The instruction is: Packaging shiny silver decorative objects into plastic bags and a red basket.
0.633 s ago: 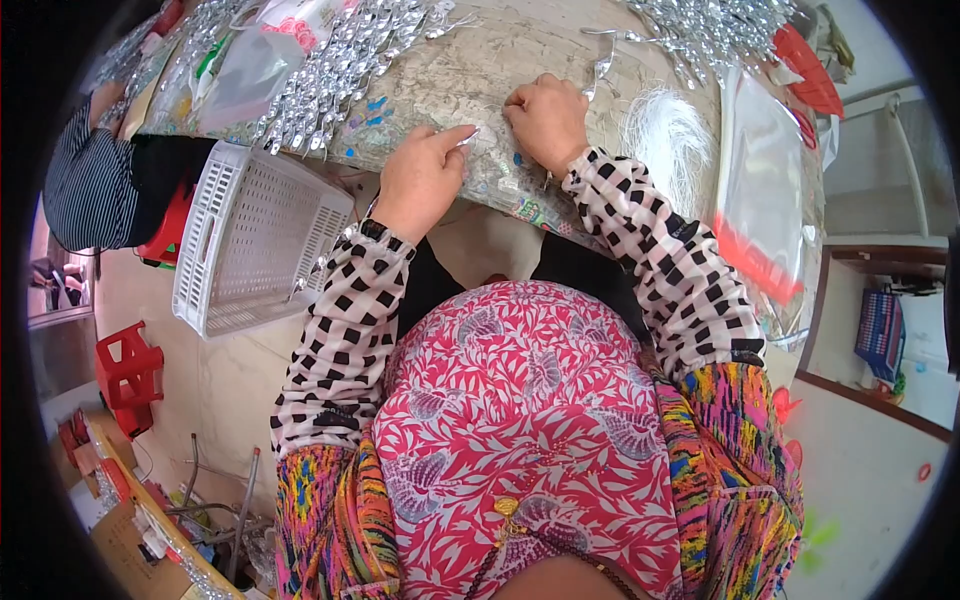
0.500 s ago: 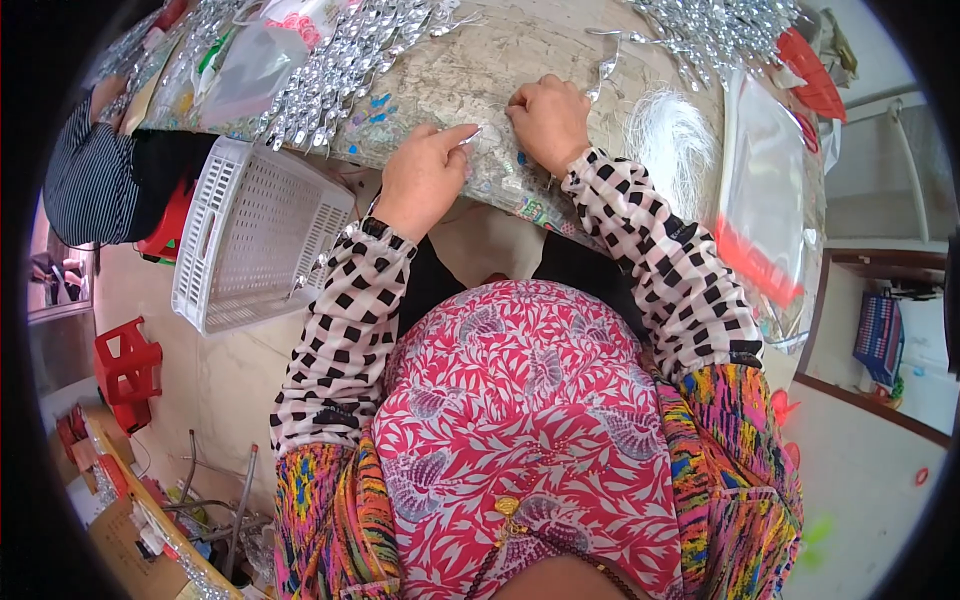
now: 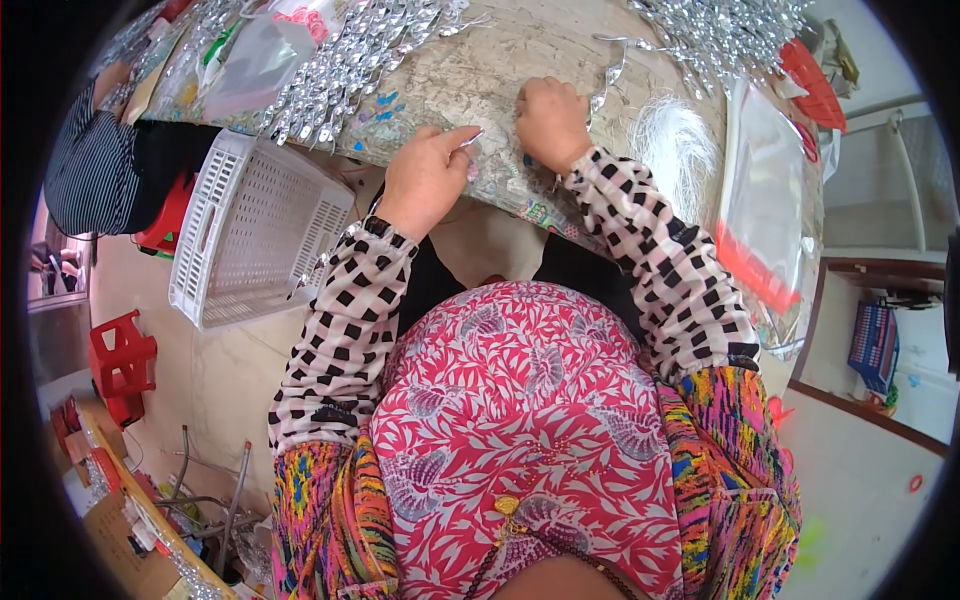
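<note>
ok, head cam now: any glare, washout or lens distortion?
Head view: twisted silver foil strips glint hard; the thin white thread bundle looks nearly washed out. Same view: the worn grey-brown tabletop bows along its front edge, corners go black; the small silvery strip at the left hand shows little detail.

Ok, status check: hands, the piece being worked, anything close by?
Left hand pinching small silvery piece. Right hand curled over table, grip hidden. Silver strand beside it; white thread bundle farther right.
</note>
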`<state>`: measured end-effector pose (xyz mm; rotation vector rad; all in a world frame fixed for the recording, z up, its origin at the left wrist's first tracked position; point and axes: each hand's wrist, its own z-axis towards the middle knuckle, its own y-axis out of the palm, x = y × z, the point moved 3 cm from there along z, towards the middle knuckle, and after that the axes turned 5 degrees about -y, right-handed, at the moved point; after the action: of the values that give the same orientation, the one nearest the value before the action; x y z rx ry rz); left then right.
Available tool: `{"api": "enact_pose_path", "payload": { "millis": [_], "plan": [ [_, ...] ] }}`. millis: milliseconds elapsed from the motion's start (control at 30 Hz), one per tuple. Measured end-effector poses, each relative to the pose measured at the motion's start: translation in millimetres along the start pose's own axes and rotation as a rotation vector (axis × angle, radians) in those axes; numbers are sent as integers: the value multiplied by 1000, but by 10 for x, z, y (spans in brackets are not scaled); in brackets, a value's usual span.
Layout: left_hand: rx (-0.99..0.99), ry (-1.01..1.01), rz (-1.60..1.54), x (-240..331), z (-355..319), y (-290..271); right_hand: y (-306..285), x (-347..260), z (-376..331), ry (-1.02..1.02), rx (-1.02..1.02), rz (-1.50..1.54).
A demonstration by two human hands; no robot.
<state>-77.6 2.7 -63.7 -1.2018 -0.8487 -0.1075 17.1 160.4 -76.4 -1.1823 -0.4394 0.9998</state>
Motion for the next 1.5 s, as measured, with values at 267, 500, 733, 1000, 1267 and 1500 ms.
{"api": "enact_pose_path", "payload": {
  "millis": [267, 500, 733, 1000, 1267, 1500],
  "plan": [
    [45, 60, -267, -217, 10, 36, -303, 258, -5, 307, -35, 846],
    [-304, -200, -719, -44, -210, -55, -701, 389, -223, 292, -32, 1230],
    [-624, -107, -950, 113, -414, -282, -1394, -80, -399, -23, -214, 1057],
    [-1076, 79, -1095, 512, -561, -347, -1753, -522, -544, -439, -287, 781],
    [-874, -289, -1447, 868, -528, -483, -1870, -532, -623, -500, -195, 770],
    [-798, -375, -1425, 952, -551, -486, -1823, -458, -709, -414, -200, 830]
  ]
}}
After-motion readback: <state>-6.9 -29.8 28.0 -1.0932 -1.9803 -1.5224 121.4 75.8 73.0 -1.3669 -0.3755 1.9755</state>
